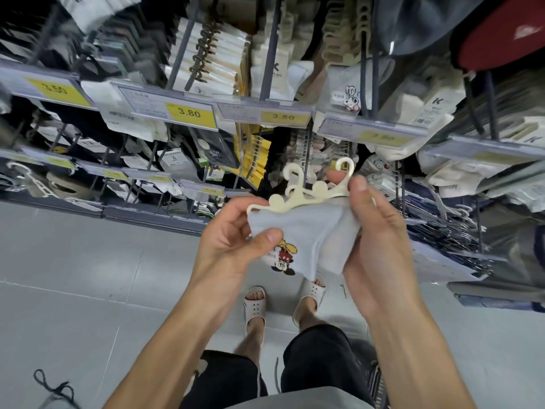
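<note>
Location: socks (309,228) at frame centre, clipped on cream hangers (312,191), below the price rail (241,112).
Left hand (233,240): thumb pinches the socks' left edge.
Right hand (374,231): clamps the hangers' right end and fabric.
Orientation: long axis of the hangers runs lower left to upper right; hooks point toward frame top; fabric hangs down.
Risk: uneven pull may unclip a hanger; overlapping hooks may tangle.

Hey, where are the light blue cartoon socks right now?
In the head view, centre frame, the light blue socks hang from cream plastic hangers, pinched between the left hand and the right hand, below the middle 3.50 price tag.
</note>
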Motion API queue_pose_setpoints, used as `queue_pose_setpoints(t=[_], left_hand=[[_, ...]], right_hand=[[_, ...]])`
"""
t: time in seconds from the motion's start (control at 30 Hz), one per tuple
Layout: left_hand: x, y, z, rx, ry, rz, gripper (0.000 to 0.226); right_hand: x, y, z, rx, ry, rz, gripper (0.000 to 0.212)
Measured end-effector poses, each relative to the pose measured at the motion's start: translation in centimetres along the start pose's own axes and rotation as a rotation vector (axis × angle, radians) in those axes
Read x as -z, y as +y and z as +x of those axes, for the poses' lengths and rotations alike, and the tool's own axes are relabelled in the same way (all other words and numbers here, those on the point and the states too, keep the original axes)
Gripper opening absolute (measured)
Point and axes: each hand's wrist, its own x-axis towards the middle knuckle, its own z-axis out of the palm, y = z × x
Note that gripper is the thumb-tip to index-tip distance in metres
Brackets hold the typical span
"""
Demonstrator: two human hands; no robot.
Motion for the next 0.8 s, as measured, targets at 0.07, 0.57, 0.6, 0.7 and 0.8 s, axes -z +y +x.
queue_pose_setpoints(t=[0.07, 0.57, 0.6, 0.7, 0.8], left_hand=[[0.0, 0.4, 0.1, -0.012, -0.017, 0.130, 0.030], [-2.4, -0.4, 2.2, -0.098, 0.006, 0.566, 0.022], [-2.6, -0.6, 2.3, -0.116, 0.021, 0.611, 0.024], [-2.8, 0.0, 3.4, -0.302, 0.131, 0.778, 0.025], [-2.6, 2.6, 5.0, -0.606, 0.239, 0.954, 0.026]], right_hand=[[-0.1, -0.4, 0.0, 0.072, 0.000, -0.118, 0.021], [2.3, -0.3, 1.9, 0.224, -0.123, -0.420, 0.015], [2.9, -0.1, 2.5, 0.222, -0.065, -0.426, 0.016], [4.1, 0.2, 5.3, 0.243, 0.174, -0.393, 0.014], [4.5, -0.4, 9.0, 0.395, 0.299, -0.396, 0.018]])
